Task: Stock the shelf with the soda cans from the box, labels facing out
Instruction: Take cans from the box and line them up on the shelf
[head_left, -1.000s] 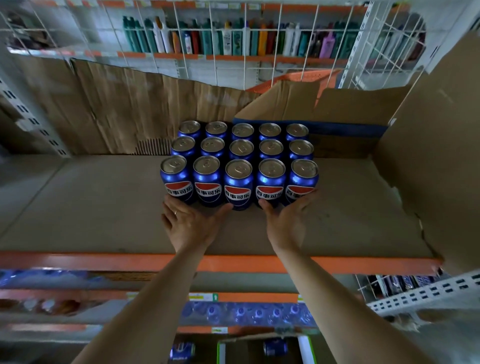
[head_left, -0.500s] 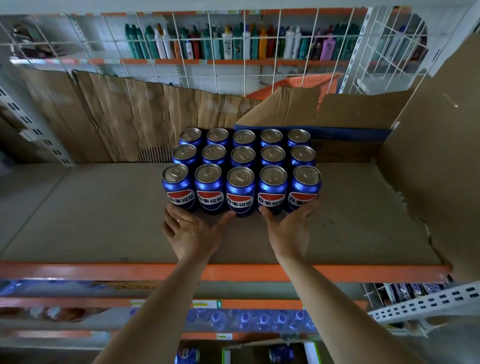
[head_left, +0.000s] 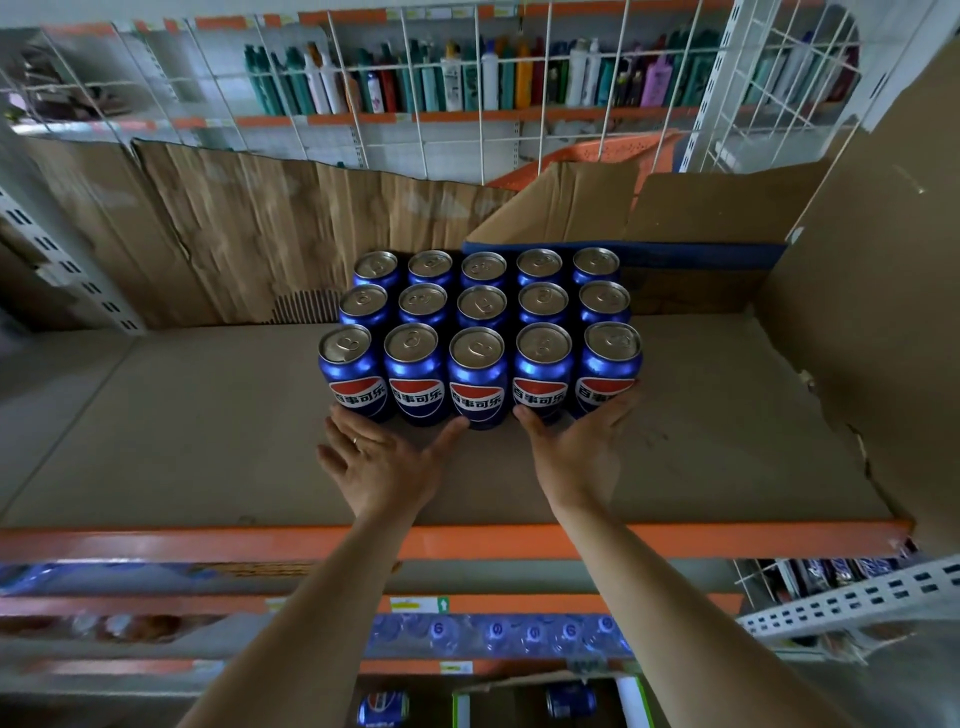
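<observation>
Cardboard-lined shelf (head_left: 182, 441), orange front rail; both hands' fingers straight, pressing front cans (head_left: 477, 382), gripping nothing.

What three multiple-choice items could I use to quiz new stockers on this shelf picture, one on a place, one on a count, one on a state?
1. Where does the block of blue soda cans stand?
A. on the cardboard-lined shelf with the orange front rail
B. on the floor
C. on the wire rack with the bottles

2. How many cans make the front row?
A. three
B. five
C. seven

3. How are the left hand and right hand?
A. both fists shut
B. each gripping a can
C. both open, fingers straight at the front row

Answers: 1 A, the cans sit on the cardboard behind the orange rail. 2 B, five labels face out. 3 C, the fingers are straight, curled round nothing.
</observation>
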